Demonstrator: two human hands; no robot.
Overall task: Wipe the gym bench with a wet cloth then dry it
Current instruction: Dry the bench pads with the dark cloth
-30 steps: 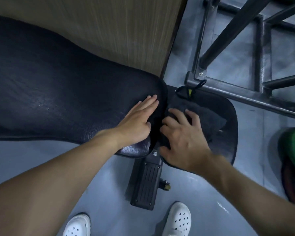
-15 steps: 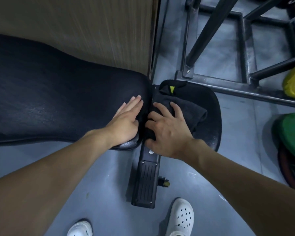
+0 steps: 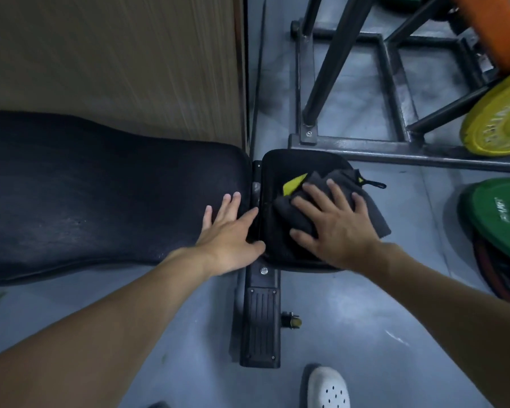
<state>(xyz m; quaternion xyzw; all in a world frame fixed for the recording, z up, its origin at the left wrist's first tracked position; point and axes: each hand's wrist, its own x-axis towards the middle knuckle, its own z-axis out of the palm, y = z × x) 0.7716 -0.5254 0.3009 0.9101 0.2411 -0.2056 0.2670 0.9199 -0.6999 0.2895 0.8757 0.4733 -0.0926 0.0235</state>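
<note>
The black gym bench has a long back pad (image 3: 100, 195) on the left and a small seat pad (image 3: 280, 166) on the right, with a narrow gap between them. A dark grey cloth (image 3: 374, 216) with a yellow patch and a black loop lies bunched on the seat pad. My right hand (image 3: 336, 228) presses flat on that cloth, fingers spread. Beside it, my left hand (image 3: 230, 231) rests flat on the right end of the back pad, its thumb reaching into the gap.
The bench's black foot (image 3: 259, 319) juts toward me on the grey floor, near my white shoe (image 3: 329, 388). A wooden panel (image 3: 115, 63) stands behind the bench. A steel rack frame (image 3: 365, 148), yellow plate (image 3: 498, 119) and green plate (image 3: 501, 216) lie to the right.
My right hand has slid the cloth from the gap out to the right across the seat pad. My left hand stays on the back pad's end. The camera has shifted left.
</note>
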